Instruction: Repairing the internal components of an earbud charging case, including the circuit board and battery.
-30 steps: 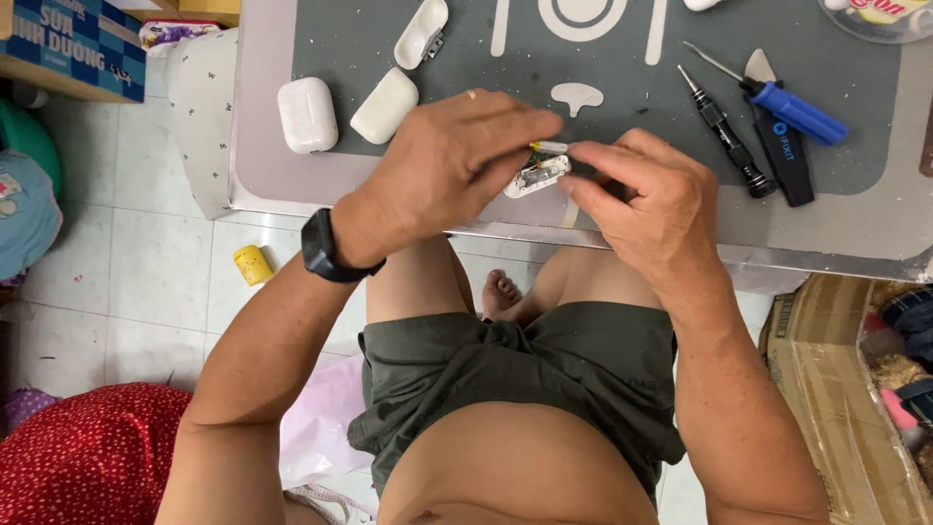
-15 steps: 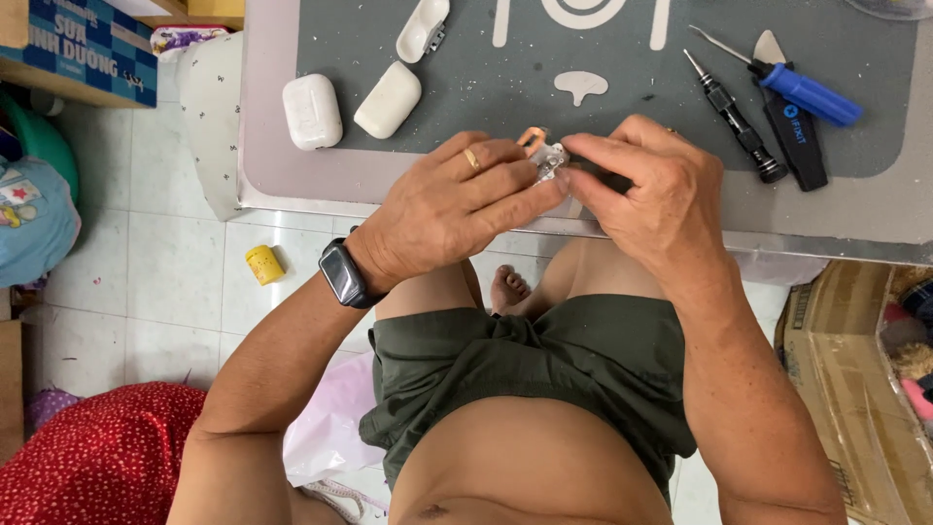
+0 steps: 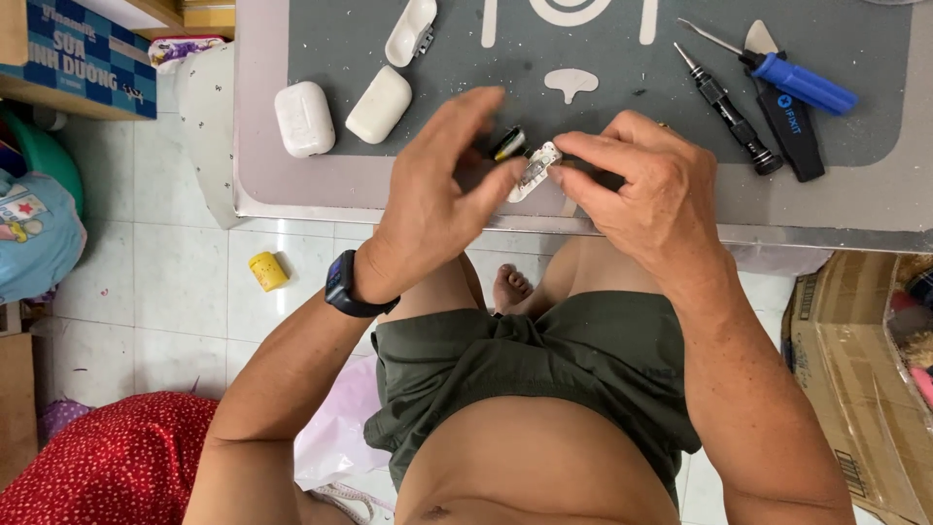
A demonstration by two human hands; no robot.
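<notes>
Pinched between right hand fingertips: small white-and-metal part, held just above front edge of grey work mat. Left hand fingers spread apart, thumb tip touching part; small black-and-yellow piece just behind, possibly a battery, blurred. Beyond left hand: two closed white plastic cases, one open white shell. Beyond right hand: black screwdriver, blue-handled tool, black pry tool. Yellow cap on tiled floor.
</notes>
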